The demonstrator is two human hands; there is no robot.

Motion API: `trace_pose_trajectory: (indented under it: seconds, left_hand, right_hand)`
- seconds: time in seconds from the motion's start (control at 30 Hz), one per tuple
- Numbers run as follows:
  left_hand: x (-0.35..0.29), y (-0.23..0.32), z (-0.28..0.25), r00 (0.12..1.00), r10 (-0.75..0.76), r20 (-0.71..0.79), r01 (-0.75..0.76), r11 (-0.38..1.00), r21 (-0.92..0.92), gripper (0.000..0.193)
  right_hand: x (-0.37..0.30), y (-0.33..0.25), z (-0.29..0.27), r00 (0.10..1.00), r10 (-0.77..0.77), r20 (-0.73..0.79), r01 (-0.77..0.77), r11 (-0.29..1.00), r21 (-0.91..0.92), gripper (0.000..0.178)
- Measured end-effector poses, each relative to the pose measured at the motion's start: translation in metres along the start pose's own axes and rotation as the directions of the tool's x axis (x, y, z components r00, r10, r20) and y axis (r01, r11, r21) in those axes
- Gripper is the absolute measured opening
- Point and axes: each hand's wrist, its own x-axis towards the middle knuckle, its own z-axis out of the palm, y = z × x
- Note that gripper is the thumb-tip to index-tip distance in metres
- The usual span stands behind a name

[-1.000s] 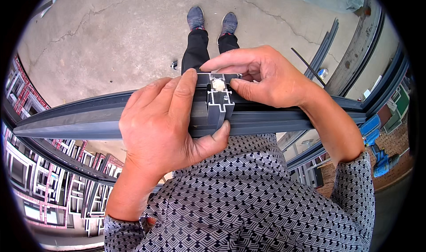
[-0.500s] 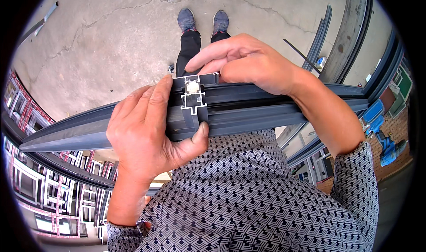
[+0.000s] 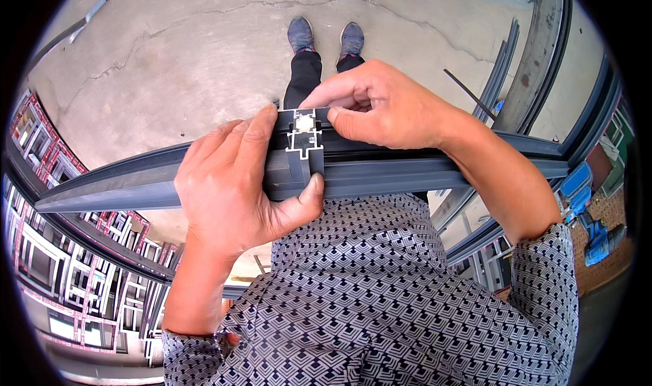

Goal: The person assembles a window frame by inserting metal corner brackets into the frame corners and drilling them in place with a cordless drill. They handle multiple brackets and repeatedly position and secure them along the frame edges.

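A short dark-grey aluminium profile (image 3: 297, 167) shows its bare silver cut end, with a white block (image 3: 305, 124) inside its upper chamber. My left hand (image 3: 227, 192) is wrapped round its left side, fingertips at the far edge and thumb against the near right edge. At the profile's far right flange, my right hand (image 3: 394, 111) is closed, thumb on one face and fingers behind, their tips partly hidden. Beneath both hands a long dark-grey frame bar (image 3: 394, 179) runs sideways; how the short profile meets it is hidden by my left hand.
Wrapped frames (image 3: 75, 270) stand at the lower left. A blue power tool (image 3: 599, 240) lies on a brown board at the right. Long profiles (image 3: 501, 66) and a scuffed beam (image 3: 533, 53) lie at the far right on the cracked concrete floor (image 3: 190, 53).
My right thumb has come down onto the flange's right end, and the fingers have closed in behind it. My left hand keeps its grip. The view has shifted slightly.
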Motion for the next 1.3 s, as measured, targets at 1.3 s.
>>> trace_pose_trajectory:
  seconds: [1.3]
  left_hand:
    - [-0.009,-0.051,0.011,0.998,-0.059,0.004,0.059,0.998,0.036,0.058]
  right_hand:
    - [-0.156,0.066,0.054,0.373,-0.663,-0.649,0.164,0.736,-0.657,0.013]
